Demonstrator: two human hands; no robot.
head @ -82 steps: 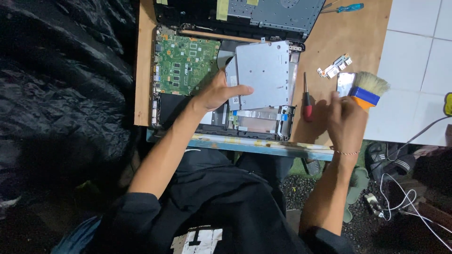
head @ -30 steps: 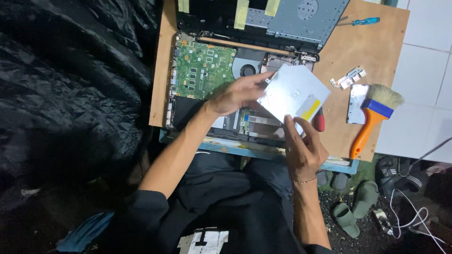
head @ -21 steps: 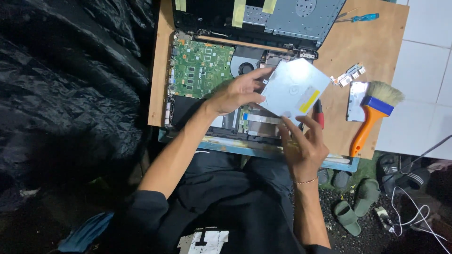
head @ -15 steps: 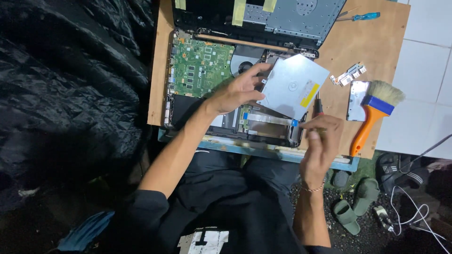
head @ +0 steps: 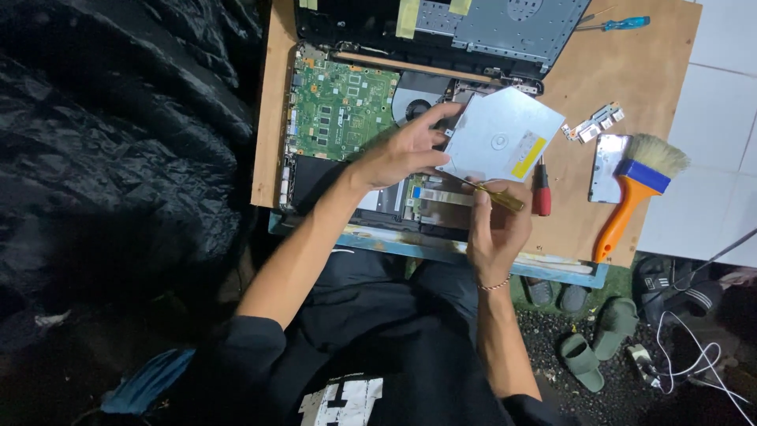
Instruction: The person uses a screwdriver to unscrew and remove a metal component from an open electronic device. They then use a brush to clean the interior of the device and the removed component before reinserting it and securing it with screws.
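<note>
The left hand (head: 402,154) grips the edge of a flat silver optical drive (head: 501,134), tilted above the opened laptop (head: 339,110). Just below it, the right hand (head: 497,229) closes on a yellow-handled screwdriver (head: 497,196), tip toward the drive's near edge

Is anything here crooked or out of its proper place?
Yes. The flat silver drive sits askew over the opened laptop, turned at an angle to the case. The left hand grips its edge while the right hand holds a yellow-handled screwdriver at its lower edge. Small metal brackets lie loose on the wooden board.
</note>
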